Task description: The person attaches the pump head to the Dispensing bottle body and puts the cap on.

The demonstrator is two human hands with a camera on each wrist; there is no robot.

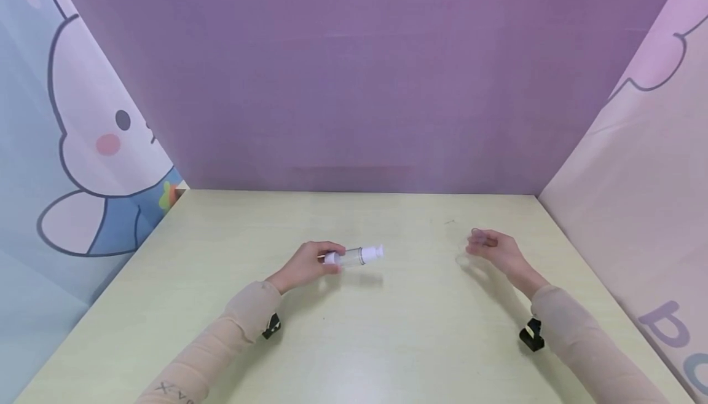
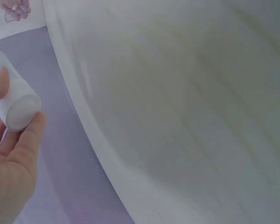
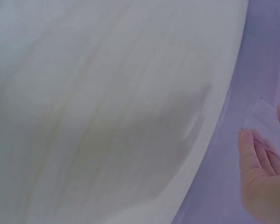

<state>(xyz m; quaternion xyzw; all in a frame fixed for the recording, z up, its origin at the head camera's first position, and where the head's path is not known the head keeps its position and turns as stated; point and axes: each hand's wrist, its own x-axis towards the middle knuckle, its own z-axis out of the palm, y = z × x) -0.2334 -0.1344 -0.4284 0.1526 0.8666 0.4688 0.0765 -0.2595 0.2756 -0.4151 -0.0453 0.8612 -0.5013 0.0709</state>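
My left hand (image 1: pixel 305 265) grips a small clear bottle (image 1: pixel 351 257) by its white base. The bottle lies nearly level above the table, its white pump top pointing right. Seen in the left wrist view, the round white bottom of the bottle (image 2: pixel 22 109) sits between thumb and fingers. Over to the right, my right hand (image 1: pixel 502 255) pinches a clear, thin-walled cap (image 1: pixel 478 237), apart from the bottle. In the right wrist view the see-through cap (image 3: pixel 261 116) is between thumb and fingertips, its far part cut off by the frame edge.
A pale wooden table (image 1: pixel 387 342) spreads beneath both hands. Behind it rises a purple panel (image 1: pixel 359 84). Printed cloth walls stand at the left (image 1: pixel 83 225) and right (image 1: pixel 636 207). Black wrist devices (image 1: pixel 532 334) are strapped under the sleeves.
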